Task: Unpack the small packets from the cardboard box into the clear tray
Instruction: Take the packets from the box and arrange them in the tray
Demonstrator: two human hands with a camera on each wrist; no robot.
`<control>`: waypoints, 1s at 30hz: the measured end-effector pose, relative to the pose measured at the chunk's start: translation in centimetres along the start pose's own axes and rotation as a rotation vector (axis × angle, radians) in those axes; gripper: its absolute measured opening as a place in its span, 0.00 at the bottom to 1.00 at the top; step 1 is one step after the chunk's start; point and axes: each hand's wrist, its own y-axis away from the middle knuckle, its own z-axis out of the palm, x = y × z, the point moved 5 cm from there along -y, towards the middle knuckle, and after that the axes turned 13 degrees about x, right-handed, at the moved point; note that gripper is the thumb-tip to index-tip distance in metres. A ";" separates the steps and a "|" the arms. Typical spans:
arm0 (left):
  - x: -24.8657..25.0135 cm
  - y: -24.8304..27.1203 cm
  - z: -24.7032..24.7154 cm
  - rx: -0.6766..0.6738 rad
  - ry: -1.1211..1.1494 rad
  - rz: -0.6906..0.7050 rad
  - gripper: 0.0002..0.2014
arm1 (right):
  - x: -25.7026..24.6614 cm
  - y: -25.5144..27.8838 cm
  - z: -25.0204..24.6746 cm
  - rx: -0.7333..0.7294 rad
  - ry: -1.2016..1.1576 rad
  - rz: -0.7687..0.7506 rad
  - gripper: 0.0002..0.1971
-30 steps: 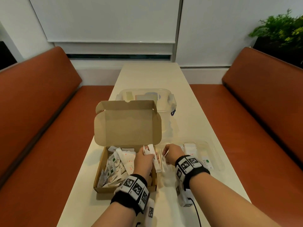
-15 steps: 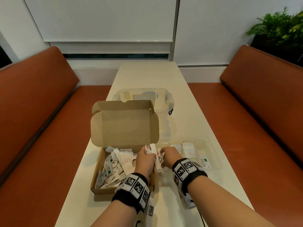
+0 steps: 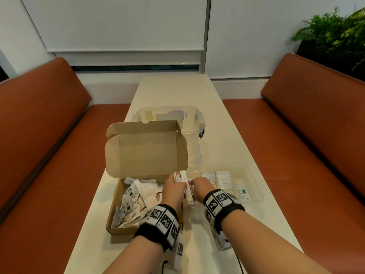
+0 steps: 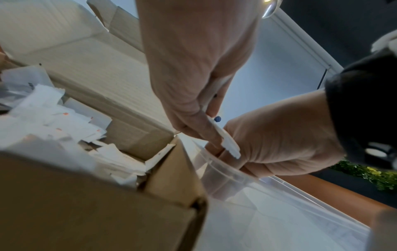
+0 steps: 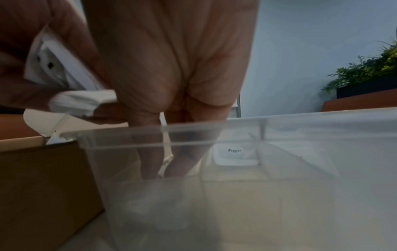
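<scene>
Item: cardboard box (image 3: 120,227), lid up, on the table (image 3: 177,89); loose small packets (image 3: 138,194) heaped inside.

Item: clear tray (image 3: 254,186), just right of the box, with dividers; several packets already lie flat in its compartments, one marked Pepper (image 5: 235,151), one marked Stevia (image 3: 243,193).

Item: left hand (image 3: 174,191), over the box's right edge, fingers curled round a bunch of packets (image 3: 182,177) held upright.

Item: right hand (image 3: 201,187), touching the left, fingers (image 5: 150,161) reaching down into the tray's nearest compartment and pinching one thin packet (image 5: 166,158).

Item: lidded clear container (image 3: 169,115), behind the box, untouched.

Risks: the bunch is loosely fanned, so a packet could slip out onto the table or back into the box. A packet set on edge may lean across a divider. A knock from the wrist could shift the light tray.
</scene>
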 end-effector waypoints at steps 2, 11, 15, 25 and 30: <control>0.0 -0.1 -0.1 0.000 -0.001 0.002 0.20 | 0.0 0.0 0.0 0.001 0.015 -0.004 0.16; 0.0 -0.2 -0.5 -0.012 0.006 0.007 0.21 | 0.2 0.1 -0.1 0.001 -0.007 -0.010 0.21; 0.3 -0.3 -0.9 0.003 0.001 0.012 0.17 | 0.4 0.2 -1.7 0.166 -0.214 0.051 0.15; 1.1 0.8 -1.4 0.025 0.014 0.060 0.13 | -0.7 1.9 -4.5 0.220 -0.772 0.105 0.03; 1.0 1.3 -1.7 0.004 0.005 0.100 0.05 | 0.0 2.4 -3.9 0.159 -0.842 0.177 0.07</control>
